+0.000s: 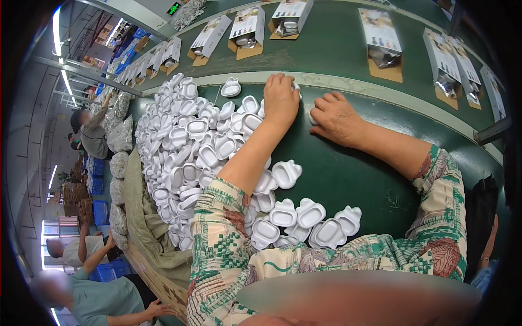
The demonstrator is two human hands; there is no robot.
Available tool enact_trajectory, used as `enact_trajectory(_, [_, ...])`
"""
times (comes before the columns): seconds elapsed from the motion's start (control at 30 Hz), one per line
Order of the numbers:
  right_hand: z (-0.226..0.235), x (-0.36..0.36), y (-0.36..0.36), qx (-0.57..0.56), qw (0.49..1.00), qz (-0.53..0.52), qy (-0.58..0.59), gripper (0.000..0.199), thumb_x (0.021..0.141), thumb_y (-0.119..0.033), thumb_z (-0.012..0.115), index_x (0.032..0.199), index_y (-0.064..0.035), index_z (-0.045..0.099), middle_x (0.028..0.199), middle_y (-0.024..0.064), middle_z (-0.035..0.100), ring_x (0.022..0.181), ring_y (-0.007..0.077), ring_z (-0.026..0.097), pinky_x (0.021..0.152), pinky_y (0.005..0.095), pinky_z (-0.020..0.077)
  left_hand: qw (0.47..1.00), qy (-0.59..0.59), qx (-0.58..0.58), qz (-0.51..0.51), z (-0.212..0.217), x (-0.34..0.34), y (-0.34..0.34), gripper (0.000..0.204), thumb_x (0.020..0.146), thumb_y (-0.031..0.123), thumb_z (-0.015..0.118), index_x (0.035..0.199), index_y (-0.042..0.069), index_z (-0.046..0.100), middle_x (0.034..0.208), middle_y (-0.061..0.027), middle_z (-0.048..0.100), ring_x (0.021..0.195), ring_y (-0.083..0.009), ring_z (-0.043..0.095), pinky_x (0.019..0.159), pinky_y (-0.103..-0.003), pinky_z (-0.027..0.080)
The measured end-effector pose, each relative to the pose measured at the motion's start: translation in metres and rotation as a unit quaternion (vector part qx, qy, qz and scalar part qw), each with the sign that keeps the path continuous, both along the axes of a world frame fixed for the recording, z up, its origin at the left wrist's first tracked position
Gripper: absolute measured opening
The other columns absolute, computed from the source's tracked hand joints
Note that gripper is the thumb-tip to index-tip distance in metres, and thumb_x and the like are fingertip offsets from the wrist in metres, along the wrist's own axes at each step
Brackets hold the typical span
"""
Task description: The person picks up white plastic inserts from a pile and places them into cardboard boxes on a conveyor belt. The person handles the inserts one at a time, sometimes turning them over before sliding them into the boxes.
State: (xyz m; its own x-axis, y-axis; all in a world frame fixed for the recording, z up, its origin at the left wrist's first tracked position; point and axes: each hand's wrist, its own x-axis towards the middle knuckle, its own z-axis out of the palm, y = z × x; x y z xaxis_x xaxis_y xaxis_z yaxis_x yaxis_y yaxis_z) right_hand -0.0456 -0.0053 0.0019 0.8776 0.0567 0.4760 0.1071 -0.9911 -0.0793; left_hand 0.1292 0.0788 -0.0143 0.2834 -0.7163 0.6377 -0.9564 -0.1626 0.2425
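My left hand (pixel 281 100) is closed at the right edge of a large heap of white plastic dishes (pixel 197 129). Between its fingers and thumb a bit of a white dish (pixel 296 92) shows; the rest is covered by the hand. To the right, my right hand (pixel 338 120) has its fingers curled down, with a sliver of another white piece (pixel 311 117) at the fingertips. The dishes are small, with an oval hollow and a wavy, lobed edge. One single dish (pixel 231 87) lies apart, near the raised ledge left of my left hand.
Beyond the pale ledge (pixel 348 87), open printed boxes (pixel 247 30) stand in a row on a green belt (pixel 321 54). Several loose dishes (pixel 328 232) lie close to my body. An olive cloth sack (pixel 142 201) borders the heap. Other people (pixel 98 296) are at the left.
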Motion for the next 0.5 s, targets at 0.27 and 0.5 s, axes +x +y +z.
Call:
enact_trajectory(0.27, [-0.012, 0.007, -0.02, -0.043, 0.996, -0.031, -0.078, 0.015, 0.074, -0.019, 0.066, 0.079, -0.0074, 0.057, 0.086, 0.0092, 0.053, 0.091, 0.0262, 0.053, 0.086, 0.0444, 0.0412, 0.986, 0.127, 0.107, 0.027, 0.062, 0.056, 0.076, 0.036, 0.08, 0.021, 0.063, 0.109, 0.0, 0.059, 0.112, -0.0196, 0.059, 0.109, -0.0344, 0.053, 0.094, -0.041, 0.04])
enact_trajectory(0.5, [-0.009, 0.013, -0.019, -0.025, 0.998, -0.02, -0.06, 0.016, 0.073, -0.02, 0.065, 0.08, -0.0068, 0.06, 0.089, 0.0079, 0.056, 0.092, 0.0255, 0.052, 0.086, 0.0434, 0.041, 0.947, -0.015, 0.239, 0.215, 0.035, 0.037, 0.179, 0.051, 0.086, 0.034, 0.058, 0.126, 0.002, 0.049, 0.141, -0.0281, 0.033, 0.129, -0.0415, 0.035, 0.103, -0.045, 0.033])
